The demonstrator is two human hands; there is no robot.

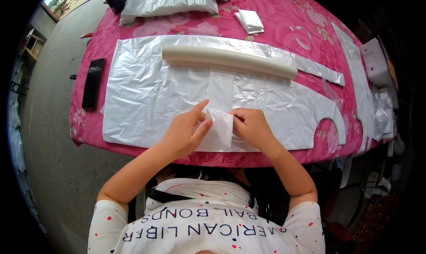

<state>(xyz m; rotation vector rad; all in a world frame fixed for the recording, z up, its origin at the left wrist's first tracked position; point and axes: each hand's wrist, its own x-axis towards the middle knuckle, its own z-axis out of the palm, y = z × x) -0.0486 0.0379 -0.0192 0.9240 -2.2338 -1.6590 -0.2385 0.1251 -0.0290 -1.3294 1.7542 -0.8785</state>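
White plastic, a small piece (223,129), is between the two hands, over the near half of a flattened bag (142,98). The right hand (254,126) pinches its upper right corner with thumb and fingers. The left hand (185,128) is at its left side, index finger and thumb spread; whether the other fingers grip it I cannot tell, as they are partly hidden. Beyond, a pale tube (226,61) lies across the bag. On the pink cloth (284,29) are a phone (93,84), a small stack (250,21) and a larger pile (177,3).
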